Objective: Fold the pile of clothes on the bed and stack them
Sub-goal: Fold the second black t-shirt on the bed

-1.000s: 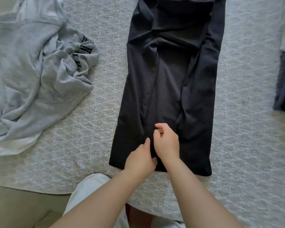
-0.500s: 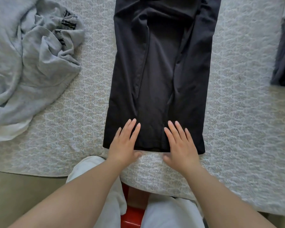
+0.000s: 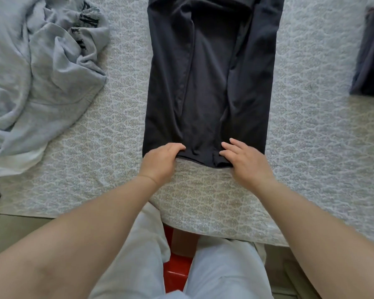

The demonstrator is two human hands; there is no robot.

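A black garment [image 3: 209, 78] lies folded into a long strip down the middle of the bed, its near hem toward me. My left hand [image 3: 160, 162] grips the near hem at its left part, fingers curled over the cloth. My right hand [image 3: 246, 162] holds the hem at its right part, thumb tucked under the edge and fingers lying on top. The hem between the two hands is bunched and slightly lifted off the bed.
A crumpled light grey sweatshirt [image 3: 37, 78] with black lettering lies at the left. A dark folded garment [image 3: 371, 61] sits at the right edge. The patterned grey bedspread [image 3: 311, 147] covers the bed; its near edge runs just above my knees.
Both hands lay flat on the near end of the black garment half a second ago; now their fingers have closed on the hem and it has bunched up.
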